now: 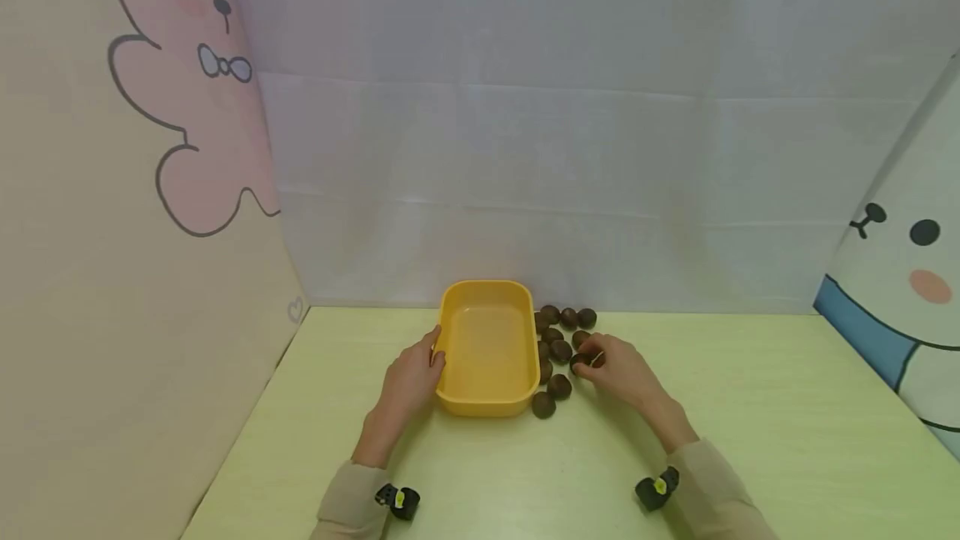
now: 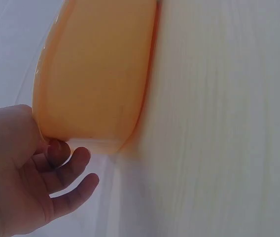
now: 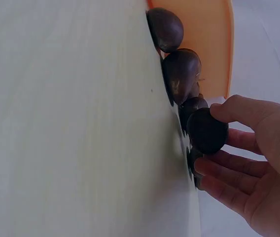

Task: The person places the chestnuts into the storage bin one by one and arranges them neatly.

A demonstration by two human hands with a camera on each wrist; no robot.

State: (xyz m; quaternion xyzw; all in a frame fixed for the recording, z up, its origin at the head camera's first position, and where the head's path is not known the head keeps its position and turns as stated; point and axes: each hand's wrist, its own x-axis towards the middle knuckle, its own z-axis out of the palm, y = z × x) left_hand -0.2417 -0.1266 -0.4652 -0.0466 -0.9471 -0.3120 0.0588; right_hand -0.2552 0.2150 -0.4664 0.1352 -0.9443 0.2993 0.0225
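A yellow plastic tub point(image 1: 487, 357) stands on the table with nothing inside it. My left hand point(image 1: 410, 375) grips its left rim between thumb and fingers; in the left wrist view the fingers point(image 2: 71, 173) curl beside the tub's wall. Along the tub's right side lies a loose group of dark brown chestnuts point(image 1: 559, 352). My right hand point(image 1: 624, 373) pinches one chestnut point(image 3: 207, 131) at the right edge of this group, thumb on one side and fingers on the other. Whether that chestnut still touches the table is hard to tell.
The pale yellow-green table point(image 1: 750, 423) runs back to a white cloth wall point(image 1: 570, 157). Side panels with cartoon animals bound it at left and right. The tub and the farthest chestnuts point(image 1: 587, 318) sit near the table's back edge.
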